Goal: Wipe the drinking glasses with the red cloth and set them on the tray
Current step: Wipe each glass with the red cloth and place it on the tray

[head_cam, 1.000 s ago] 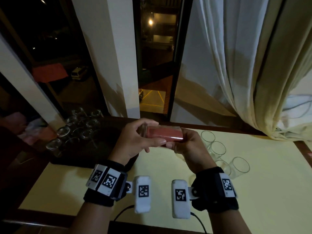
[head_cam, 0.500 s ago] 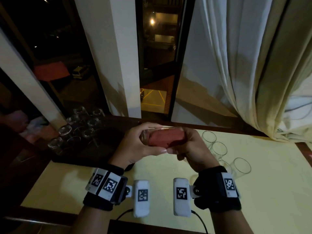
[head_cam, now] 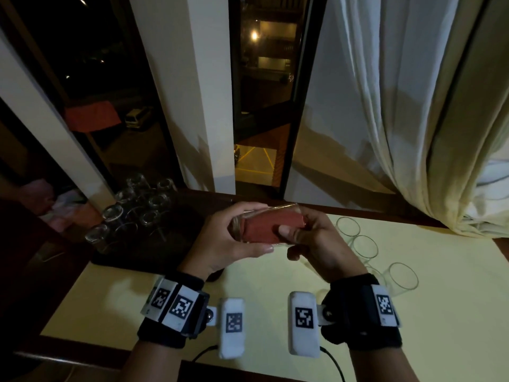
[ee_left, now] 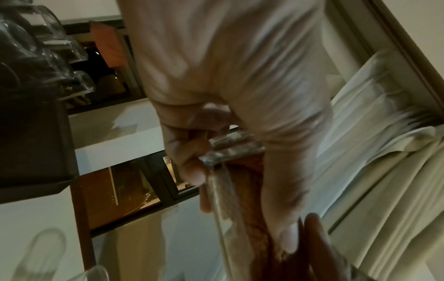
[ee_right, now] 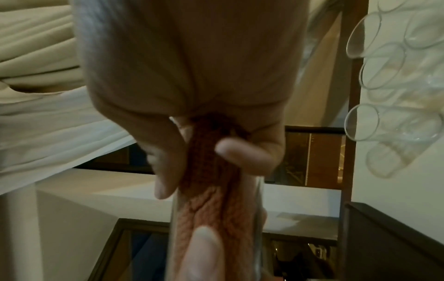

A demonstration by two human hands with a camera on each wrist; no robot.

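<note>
Both hands (head_cam: 275, 238) grip cloth-stuffed glass (head_cam: 268, 226).

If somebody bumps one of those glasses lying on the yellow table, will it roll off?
Probably it would roll. The glasses lie on their sides on the smooth table, and they look round, so a nudge could send one off. They look thin and clear, so likely breakable. The ones on the tray stand, so they seem steadier.

Dim warm light, wrist views blurred, edges warped
</note>
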